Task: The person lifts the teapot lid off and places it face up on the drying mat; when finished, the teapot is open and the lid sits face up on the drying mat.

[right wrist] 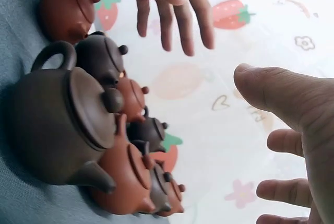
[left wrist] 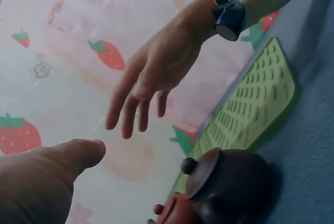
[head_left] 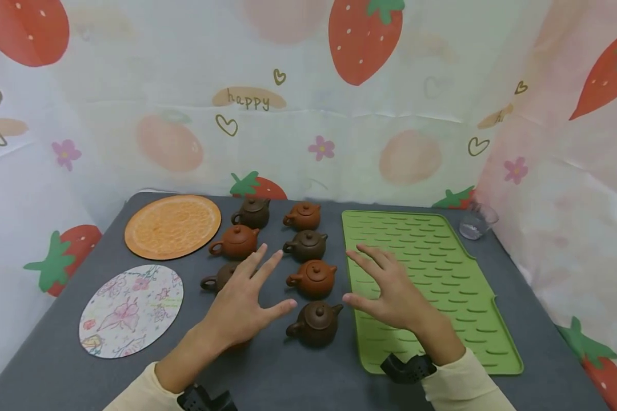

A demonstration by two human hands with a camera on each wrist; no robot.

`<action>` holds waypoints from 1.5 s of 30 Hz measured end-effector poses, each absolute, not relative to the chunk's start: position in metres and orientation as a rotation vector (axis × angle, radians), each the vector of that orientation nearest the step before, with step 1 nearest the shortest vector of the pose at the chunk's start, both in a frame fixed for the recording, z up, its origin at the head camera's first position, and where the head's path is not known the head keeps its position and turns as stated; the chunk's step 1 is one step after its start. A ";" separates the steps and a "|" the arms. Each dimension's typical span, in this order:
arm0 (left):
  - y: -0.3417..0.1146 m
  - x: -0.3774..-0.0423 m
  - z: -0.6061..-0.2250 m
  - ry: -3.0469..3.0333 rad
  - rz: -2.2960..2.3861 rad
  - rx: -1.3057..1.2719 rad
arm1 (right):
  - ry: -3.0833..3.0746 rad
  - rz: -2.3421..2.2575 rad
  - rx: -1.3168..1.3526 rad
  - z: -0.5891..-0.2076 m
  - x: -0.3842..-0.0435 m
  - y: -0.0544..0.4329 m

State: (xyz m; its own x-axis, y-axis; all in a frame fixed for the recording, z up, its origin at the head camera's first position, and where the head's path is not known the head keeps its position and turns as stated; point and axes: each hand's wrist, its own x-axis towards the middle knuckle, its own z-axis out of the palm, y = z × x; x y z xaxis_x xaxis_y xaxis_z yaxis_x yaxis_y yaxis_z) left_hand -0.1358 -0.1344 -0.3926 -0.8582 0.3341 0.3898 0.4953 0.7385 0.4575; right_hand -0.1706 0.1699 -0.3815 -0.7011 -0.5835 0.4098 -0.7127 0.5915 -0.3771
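Observation:
Two columns of small clay teapots, some reddish-brown and some dark brown, stand on a dark grey cloth. My left hand (head_left: 239,308) hovers over the left column with fingers spread, holding nothing. It partly covers a dark teapot (head_left: 216,281) and hides most of another one below it. To its right stand the nearest dark teapot (head_left: 316,325) and a reddish teapot (head_left: 316,279). My right hand (head_left: 395,294) is held in the air over the left part of a green ridged mat (head_left: 463,297), fingers apart and nothing in them. Both wrist views show the hands apart from the teapots.
At the left lie an orange round mat (head_left: 172,227) and a white oval mat with pink drawings (head_left: 132,311). A clear glass (head_left: 477,222) stands at the back right, beside the green mat. Strawberry-printed curtains (head_left: 298,148) enclose the table's back and sides.

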 end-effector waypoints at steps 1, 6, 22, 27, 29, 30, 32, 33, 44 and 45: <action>-0.133 -0.136 -0.395 -2.654 -0.826 -0.652 | -2.572 0.777 1.076 -0.384 -0.171 0.169; -0.125 -0.134 -0.406 -2.650 -0.866 -0.656 | -2.540 0.827 1.120 -0.394 -0.173 0.165; -0.109 -0.131 -0.429 -2.741 -1.020 -0.621 | -2.552 0.917 1.187 -0.412 -0.177 0.152; -0.105 -0.130 -0.438 -2.725 -1.077 -0.632 | -2.541 0.948 1.216 -0.419 -0.177 0.149; -0.103 -0.130 -0.441 -2.711 -1.089 -0.638 | -2.538 0.960 1.225 -0.422 -0.177 0.148; -0.103 -0.130 -0.443 -2.700 -1.097 -0.642 | -2.536 0.968 1.232 -0.423 -0.177 0.148; -0.101 -0.129 -0.446 -2.679 -1.126 -0.649 | -2.539 0.994 1.237 -0.425 -0.176 0.146; -0.100 -0.129 -0.447 -2.669 -1.143 -0.652 | -2.542 1.008 1.238 -0.426 -0.176 0.146; -0.088 -0.128 -0.464 -2.627 -1.315 -0.656 | -2.556 1.071 1.265 -0.438 -0.175 0.143; -0.088 -0.128 -0.466 -2.617 -1.322 -0.655 | -2.553 1.079 1.273 -0.439 -0.175 0.142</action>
State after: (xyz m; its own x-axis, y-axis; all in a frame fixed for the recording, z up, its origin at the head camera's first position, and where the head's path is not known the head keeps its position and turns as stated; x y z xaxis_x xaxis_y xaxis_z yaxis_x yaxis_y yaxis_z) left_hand -0.1282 -0.0875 -0.4658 -0.8958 0.3181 0.3104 0.4386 0.5198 0.7331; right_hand -0.1753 0.1425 -0.4389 -0.6484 -0.6648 0.3710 -0.7293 0.4026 -0.5532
